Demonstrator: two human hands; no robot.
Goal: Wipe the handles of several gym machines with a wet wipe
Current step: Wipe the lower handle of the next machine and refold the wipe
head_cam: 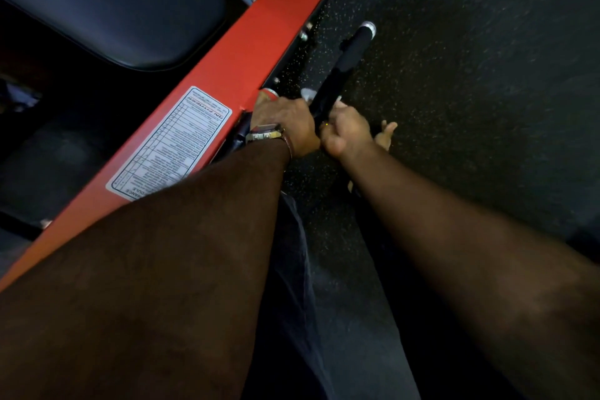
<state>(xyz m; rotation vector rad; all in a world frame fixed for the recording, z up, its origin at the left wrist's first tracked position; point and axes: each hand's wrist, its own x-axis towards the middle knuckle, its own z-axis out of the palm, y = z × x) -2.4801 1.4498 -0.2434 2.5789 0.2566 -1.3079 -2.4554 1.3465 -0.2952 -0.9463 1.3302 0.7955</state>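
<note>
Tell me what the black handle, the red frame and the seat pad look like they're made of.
Handle: probably matte rubber or foam grip, shiny metal end cap. Red frame: likely painted steel, smooth with bolts. Seat pad: apparently black vinyl, soft sheen.

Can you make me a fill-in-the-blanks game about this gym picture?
1. The machine's frame is painted ____.
2. The left hand wears a ____ on its wrist.
3. The handle is black with a ____ cap at its end.
4. The white sticker is stuck on the ____.

Missing words: red; watch; silver; frame
</note>
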